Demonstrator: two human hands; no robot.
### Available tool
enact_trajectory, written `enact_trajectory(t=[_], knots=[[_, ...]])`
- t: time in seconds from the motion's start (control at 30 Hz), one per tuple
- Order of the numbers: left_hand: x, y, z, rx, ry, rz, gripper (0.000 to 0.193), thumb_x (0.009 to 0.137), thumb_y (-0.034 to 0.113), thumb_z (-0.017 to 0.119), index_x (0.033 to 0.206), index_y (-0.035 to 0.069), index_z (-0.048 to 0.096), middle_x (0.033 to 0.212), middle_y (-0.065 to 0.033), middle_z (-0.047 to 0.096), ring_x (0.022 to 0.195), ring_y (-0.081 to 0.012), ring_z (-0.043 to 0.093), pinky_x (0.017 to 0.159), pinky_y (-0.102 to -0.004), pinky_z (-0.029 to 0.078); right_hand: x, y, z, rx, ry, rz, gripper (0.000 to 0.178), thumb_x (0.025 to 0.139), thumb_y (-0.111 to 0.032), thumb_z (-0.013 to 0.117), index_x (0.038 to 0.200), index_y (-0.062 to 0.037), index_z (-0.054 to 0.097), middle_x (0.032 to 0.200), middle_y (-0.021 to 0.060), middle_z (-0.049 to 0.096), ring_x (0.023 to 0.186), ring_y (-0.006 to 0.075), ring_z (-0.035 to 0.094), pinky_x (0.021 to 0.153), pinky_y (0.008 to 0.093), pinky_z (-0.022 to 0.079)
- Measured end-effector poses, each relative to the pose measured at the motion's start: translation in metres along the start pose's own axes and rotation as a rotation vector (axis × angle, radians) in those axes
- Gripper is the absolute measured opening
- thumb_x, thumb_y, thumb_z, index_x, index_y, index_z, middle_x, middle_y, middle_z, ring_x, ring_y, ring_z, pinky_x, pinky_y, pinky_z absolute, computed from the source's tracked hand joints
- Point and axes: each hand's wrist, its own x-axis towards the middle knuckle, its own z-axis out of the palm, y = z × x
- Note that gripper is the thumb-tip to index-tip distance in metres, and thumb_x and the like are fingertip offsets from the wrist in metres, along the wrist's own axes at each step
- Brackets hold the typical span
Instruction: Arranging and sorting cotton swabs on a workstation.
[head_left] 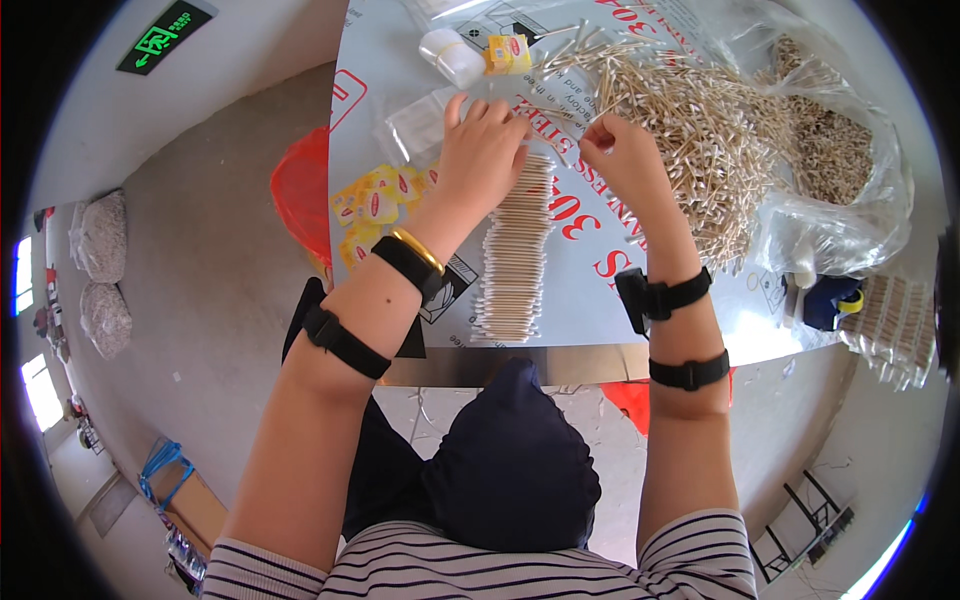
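Observation:
A long column of cotton swabs (515, 250) lies side by side on the metal-sheet tabletop (590, 290). Over its far end is my left hand (482, 155), fingers bent and spread, with nothing visible in its grasp. To its right, my right hand (628, 165) pinches thumb and forefinger together at the edge of a big heap of loose cotton swabs (715, 150). A thin swab seems to stick out of that pinch, though the fingers partly hide it. A few stray swabs (545, 110) lie between the two hands.
Yellow printed packets (375, 200) lie left of the column. Beyond are a white roll (452, 58) and a small yellow packet (508, 54). A clear plastic bag (835, 220) of swabs sits at right, near bundled swabs (890, 320). A red bag (303, 190) hangs by the left edge.

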Motion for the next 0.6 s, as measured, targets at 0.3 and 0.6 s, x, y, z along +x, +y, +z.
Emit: enact_trajectory(t=[0.3, 0.6], knots=[[-0.008, -0.003, -0.005, -0.024, 0.021, -0.083, 0.007, 0.090, 0.015, 0.075, 0.094, 0.016, 0.069, 0.092, 0.0025, 0.063, 0.099, -0.0213, 0.063, 0.109, -0.0447, 0.033, -0.017, 0.011, 0.035, -0.195, 0.146, -0.127, 0.014, 0.085, -0.014, 0.072, 0.094, -0.0042, 0.073, 0.086, 0.0149, 0.075, 0.081, 0.0343, 0.074, 0.077, 0.0444, 0.058], [-0.011, -0.014, -0.015, -0.015, 0.039, -0.110, 0.010, 0.092, 0.017, 0.074, 0.102, 0.018, 0.069, 0.098, 0.0023, 0.064, 0.108, -0.0241, 0.061, 0.109, -0.0445, 0.031, -0.050, -0.007, 0.006, -0.200, 0.102, 0.008, 0.015, 0.082, -0.017, 0.074, 0.084, -0.0024, 0.072, 0.080, 0.0153, 0.074, 0.075, 0.0307, 0.072, 0.072, 0.0419, 0.056]])
